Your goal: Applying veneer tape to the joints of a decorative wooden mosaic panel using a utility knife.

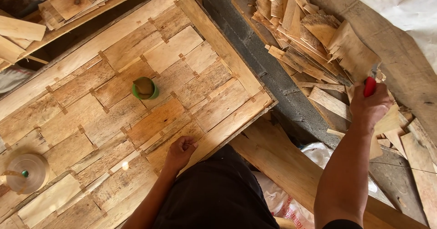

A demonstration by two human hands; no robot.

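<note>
My left hand (180, 150) rests with curled fingers on the near edge of a large panel of patched thin wood sheets (114, 115); whether something small is pinched in its fingers I cannot tell. My right hand (369, 105) is stretched out to the right and grips a red-handled tool (370, 86), its tip against a heap of thin wood offcuts (314, 33). A green cup (145, 88) holding a wood scrap stands in the middle of the panel.
A roll of brown tape (26, 172) lies on the panel's left part. A grey concrete block wall (273, 78) separates panel and heap. More wood pieces (68, 3) are stacked at top left. A thick plank (291, 170) and a white sack (282, 201) lie by my legs.
</note>
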